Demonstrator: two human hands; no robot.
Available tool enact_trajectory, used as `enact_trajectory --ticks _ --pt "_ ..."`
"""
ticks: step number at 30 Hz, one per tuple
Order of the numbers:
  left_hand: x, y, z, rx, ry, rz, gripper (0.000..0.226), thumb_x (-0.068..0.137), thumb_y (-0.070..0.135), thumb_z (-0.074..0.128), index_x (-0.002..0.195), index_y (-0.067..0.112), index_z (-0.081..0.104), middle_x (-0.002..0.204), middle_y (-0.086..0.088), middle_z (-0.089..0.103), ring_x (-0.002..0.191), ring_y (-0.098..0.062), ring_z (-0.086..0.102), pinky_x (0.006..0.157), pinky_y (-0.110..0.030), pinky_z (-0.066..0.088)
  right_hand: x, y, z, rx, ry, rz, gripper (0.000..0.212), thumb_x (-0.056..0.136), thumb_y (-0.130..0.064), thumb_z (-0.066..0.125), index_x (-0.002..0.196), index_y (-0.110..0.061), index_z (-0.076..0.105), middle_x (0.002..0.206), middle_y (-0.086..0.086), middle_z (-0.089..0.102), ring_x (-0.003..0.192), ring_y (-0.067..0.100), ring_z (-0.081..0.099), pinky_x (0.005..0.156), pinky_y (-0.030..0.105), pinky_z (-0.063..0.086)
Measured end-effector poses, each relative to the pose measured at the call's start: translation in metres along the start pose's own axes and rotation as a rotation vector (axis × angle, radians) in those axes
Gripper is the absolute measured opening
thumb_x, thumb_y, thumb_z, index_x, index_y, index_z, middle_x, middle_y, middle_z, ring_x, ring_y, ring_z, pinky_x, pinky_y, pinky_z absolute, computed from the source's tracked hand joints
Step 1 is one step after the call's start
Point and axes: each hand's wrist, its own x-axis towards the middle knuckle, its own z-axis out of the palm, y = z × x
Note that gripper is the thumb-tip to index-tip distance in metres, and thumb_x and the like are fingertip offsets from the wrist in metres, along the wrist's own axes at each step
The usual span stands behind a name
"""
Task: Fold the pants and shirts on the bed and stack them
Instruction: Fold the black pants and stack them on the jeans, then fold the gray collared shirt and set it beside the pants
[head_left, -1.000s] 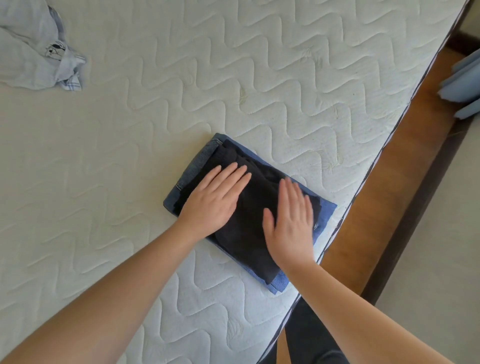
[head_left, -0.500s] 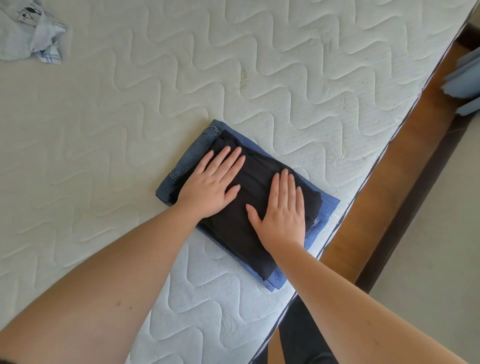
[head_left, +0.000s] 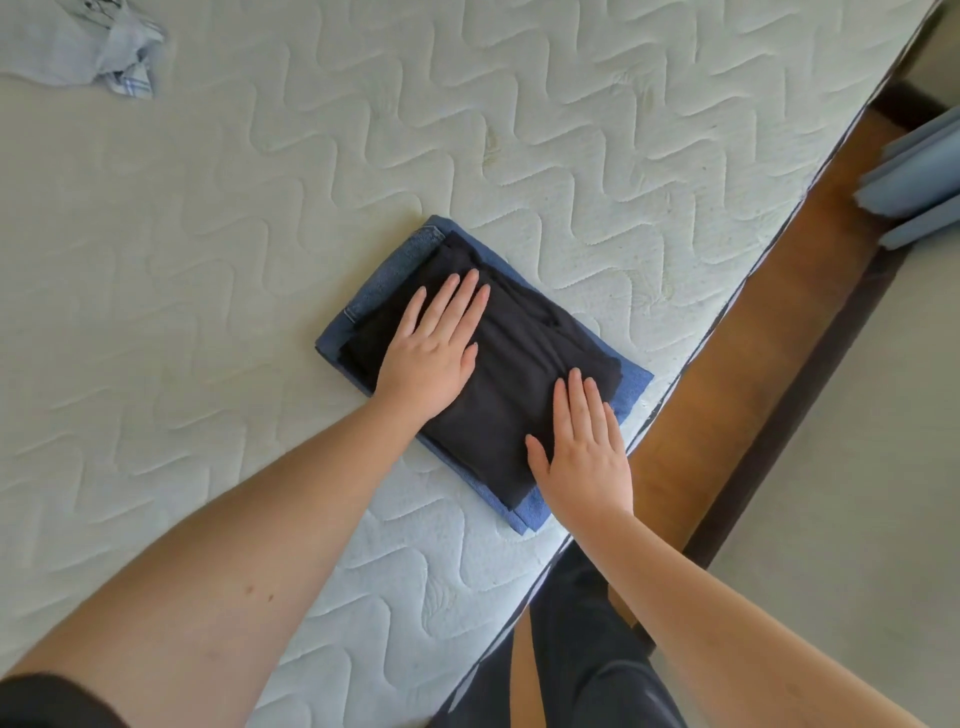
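A folded black garment (head_left: 511, 364) lies on top of folded blue jeans (head_left: 395, 273) near the right edge of the white quilted mattress (head_left: 208, 234). My left hand (head_left: 434, 348) rests flat on the black garment's left half, fingers straight. My right hand (head_left: 584, 447) presses flat on its near right corner, fingers together and straight. A crumpled light blue shirt (head_left: 78, 47) lies at the mattress's far left corner, apart from the stack.
The mattress edge (head_left: 691, 358) runs diagonally close to the stack's right side. Beyond it are a brown wooden bed frame (head_left: 737, 389) and a pale floor (head_left: 857, 467). Light blue folded fabric (head_left: 919, 182) sits at the far right. My dark-trousered legs (head_left: 571, 665) stand below.
My right hand has slid toward the near right corner of the black garment. My left hand stays flat on the left half. The view has shifted slightly.
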Motion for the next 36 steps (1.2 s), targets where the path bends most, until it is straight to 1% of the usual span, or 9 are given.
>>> enact_trajectory --ticks 2,5,9,13,17,21,28,32,36 --pt "-0.032 0.018 -0.001 -0.071 0.033 -0.076 0.061 0.105 0.037 0.027 0.158 0.013 0.009 0.165 -0.006 0.007 0.152 -0.022 0.011 0.121 -0.047 0.017 -0.017 0.004 -0.004 -0.022 -0.040 -0.048 0.073 0.101 -0.054 0.025 0.157 -0.017 -0.001 0.165 0.003 -0.003 0.152 0.023 -0.006 0.121 0.038 0.000" --pt "-0.090 0.054 -0.005 -0.157 -0.108 -0.160 0.059 0.104 0.041 0.027 0.157 0.014 0.020 0.163 -0.009 0.018 0.150 -0.026 0.022 0.120 -0.048 0.021 -0.046 0.005 -0.015 0.023 -0.065 -0.054 0.074 0.098 -0.059 0.030 0.158 -0.023 0.005 0.165 0.002 0.001 0.152 0.026 0.001 0.118 0.038 0.002" --pt "-0.144 0.091 -0.037 -0.214 -0.280 -0.178 0.057 0.101 0.043 0.040 0.151 0.015 0.037 0.157 -0.012 0.035 0.144 -0.029 0.034 0.113 -0.046 0.034 -0.084 0.004 -0.048 0.036 -0.091 -0.095 0.068 0.098 -0.059 0.036 0.154 -0.024 0.025 0.162 0.001 0.023 0.149 0.026 0.023 0.113 0.036 0.009" --pt "-0.170 0.097 -0.101 -0.216 -0.339 -0.177 0.053 0.099 0.040 0.047 0.148 0.019 0.042 0.150 -0.010 0.045 0.137 -0.028 0.043 0.111 -0.045 0.036 -0.121 -0.003 -0.094 0.002 -0.096 -0.200 0.059 0.099 -0.053 0.039 0.149 -0.021 0.038 0.156 0.001 0.037 0.145 0.024 0.033 0.112 0.033 0.008" --pt "-0.199 0.092 -0.184 -0.197 -0.233 -0.130 0.043 0.095 0.038 0.055 0.133 0.018 0.056 0.132 -0.007 0.059 0.120 -0.026 0.056 0.101 -0.040 0.044 -0.164 -0.018 -0.151 -0.084 -0.094 -0.311 0.053 0.099 -0.052 0.038 0.142 -0.023 0.047 0.148 0.000 0.047 0.139 0.026 0.042 0.117 0.039 0.022" --pt "-0.230 0.081 -0.251 -0.174 -0.032 -0.089 0.034 0.089 0.033 0.060 0.119 0.015 0.063 0.115 -0.008 0.064 0.102 -0.027 0.062 0.087 -0.039 0.051 -0.205 -0.030 -0.203 -0.154 0.130 -0.386 0.044 0.088 -0.046 0.056 0.118 -0.017 0.069 0.123 0.006 0.068 0.117 0.031 0.062 0.103 0.047 0.043" --pt "-0.280 0.087 -0.324 -0.125 0.243 -0.125 0.036 0.094 0.034 0.051 0.121 0.014 0.064 0.120 -0.010 0.060 0.114 -0.031 0.056 0.093 -0.044 0.044 -0.267 -0.033 -0.253 -0.125 0.330 -0.473 0.045 0.097 -0.041 0.041 0.121 -0.013 0.067 0.123 0.009 0.066 0.120 0.031 0.059 0.103 0.049 0.047" --pt "-0.305 0.108 -0.348 -0.137 0.275 -0.165 0.035 0.095 0.035 0.047 0.121 0.016 0.062 0.122 -0.009 0.057 0.116 -0.031 0.055 0.088 -0.045 0.043 -0.296 -0.027 -0.267 -0.140 0.363 -0.534 0.051 0.094 -0.047 0.040 0.120 -0.014 0.068 0.121 0.007 0.067 0.117 0.030 0.062 0.097 0.047 0.051" --pt "-0.326 0.131 -0.368 -0.111 0.203 -0.298 0.037 0.092 0.038 0.048 0.121 0.019 0.061 0.119 -0.006 0.059 0.108 -0.027 0.060 0.081 -0.043 0.047 -0.314 -0.016 -0.280 -0.164 0.299 -0.555 0.057 0.092 -0.051 0.033 0.119 -0.016 0.069 0.118 0.006 0.069 0.110 0.029 0.066 0.091 0.045 0.055"
